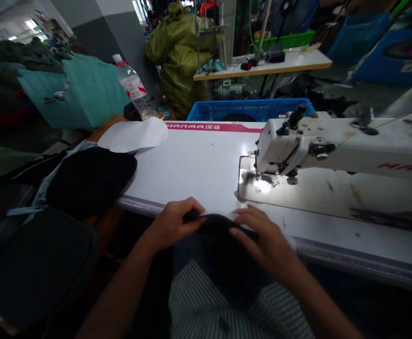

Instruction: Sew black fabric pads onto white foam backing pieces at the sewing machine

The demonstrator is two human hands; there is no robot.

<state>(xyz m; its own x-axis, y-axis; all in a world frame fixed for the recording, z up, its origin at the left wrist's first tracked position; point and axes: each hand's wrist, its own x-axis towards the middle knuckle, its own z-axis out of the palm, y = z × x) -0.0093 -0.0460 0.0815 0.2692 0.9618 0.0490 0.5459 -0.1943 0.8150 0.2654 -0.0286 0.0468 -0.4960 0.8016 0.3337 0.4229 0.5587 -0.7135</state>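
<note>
A black piece of fabric is held between my two hands at the front edge of the white sewing table. My left hand pinches its left end between thumb and fingers. On the other end, my right hand is closed with the thumb below and the fingers above; it is slightly blurred. The fabric's lower part hangs dark over my lap, and its outline there is hard to make out. Ahead and to the right stands the sewing machine, its lit needle area apart from both hands.
A white rounded sheet lies at the table's left end, beside stacked black pieces. A plastic bottle stands behind it. Past the table are a blue crate and another worktable. A dark tool lies under the machine arm.
</note>
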